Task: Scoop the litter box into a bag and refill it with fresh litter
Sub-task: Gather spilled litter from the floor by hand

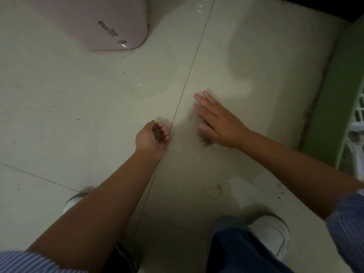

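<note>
Two hands are working over a pale tiled floor (pixel 78 107), on which loose litter grains are lying scattered. At far left, a pink rounded container (pixel 82 22), possibly the litter box, is standing on the tiles; its inside is not showing. At far right, a green panel (pixel 338 99) is running along the floor edge, with a white basket (pixel 356 123) just beside it.

The right hand (pixel 218 123) is lying flat, fingers straight and spread, pressing on the floor and touching a small pile of spilled litter (pixel 205 139) at its near left edge. The left hand (pixel 152 137) is turning palm-up, fingers curling into a cup and holding a clump of dark litter (pixel 157 133). Neither bag nor scoop is showing.

Judged from this, the cleanup of spilled grains is in hand. The next move is calling for sweeping the pile toward the cupped palm, keeping that palm level so nothing is spilling.
</note>
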A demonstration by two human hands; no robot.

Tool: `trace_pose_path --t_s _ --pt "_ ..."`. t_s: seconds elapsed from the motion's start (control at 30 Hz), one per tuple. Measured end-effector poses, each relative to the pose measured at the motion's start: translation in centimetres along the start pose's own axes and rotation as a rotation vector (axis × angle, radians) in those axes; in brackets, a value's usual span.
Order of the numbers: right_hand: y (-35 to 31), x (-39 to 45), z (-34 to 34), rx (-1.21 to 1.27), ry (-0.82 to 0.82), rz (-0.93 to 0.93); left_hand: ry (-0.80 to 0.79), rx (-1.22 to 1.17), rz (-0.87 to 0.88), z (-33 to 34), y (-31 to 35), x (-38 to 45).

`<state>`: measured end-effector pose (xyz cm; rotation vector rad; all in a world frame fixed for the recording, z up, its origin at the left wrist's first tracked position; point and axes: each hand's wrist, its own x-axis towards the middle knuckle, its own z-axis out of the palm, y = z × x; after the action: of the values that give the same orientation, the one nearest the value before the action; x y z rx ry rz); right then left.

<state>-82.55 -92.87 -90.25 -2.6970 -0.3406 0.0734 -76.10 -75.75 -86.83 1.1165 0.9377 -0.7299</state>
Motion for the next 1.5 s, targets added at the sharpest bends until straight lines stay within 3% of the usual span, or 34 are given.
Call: trace_pose_path --t_s 0.13,0.27,0.37,0.43,0.53,0.8,1.07,1.23,1.37,1.43,1.5 --pt "0.5 0.1 0.7 -0.018 -0.236 -0.117 -0.012 0.014 0.014 0.5 -0.1 -0.3" --pt "0.0 -2.1 0.9 0.036 -0.269 -0.225 -0.045 0.067 -0.024 0.6 -0.4 -0.5" --pt "0.3 -3.0 0.4 0.074 -0.114 -0.124 -0.078 0.099 -0.077 0.3 -0.8 -0.6" --pt "0.5 -2.9 0.0 -0.106 -0.008 0.005 -0.124 0.116 -0.132 -0.1 -0.8 -0.7" --pt "-0.7 -3.1 -0.3 -0.183 -0.088 0.167 -0.182 0.117 -0.218 -0.9 -0.6 -1.0" --pt "-2.7 -2.4 1.0 -0.044 -0.142 0.126 -0.229 0.1 -0.291 -1.9 0.1 -0.8" --pt "-3.8 -0.6 0.3 -0.075 -0.14 0.189 -0.225 0.054 -0.303 -1.8 0.5 -0.3" --pt "-4.3 1.0 -0.6 -0.065 -0.348 0.298 -0.183 0.07 -0.284 -1.5 0.7 -0.4" --pt "-4.3 2.2 -2.1 0.199 -0.322 0.579 -0.177 0.045 -0.285 -1.3 0.6 -0.7" --pt "-5.5 2.9 -2.8 0.309 -0.202 0.563 -0.188 0.044 -0.29 -1.3 0.4 -0.6" --pt "-7.0 3.0 -3.5 0.414 -0.21 0.467 -0.19 0.055 -0.284 -1.2 0.2 -0.6"
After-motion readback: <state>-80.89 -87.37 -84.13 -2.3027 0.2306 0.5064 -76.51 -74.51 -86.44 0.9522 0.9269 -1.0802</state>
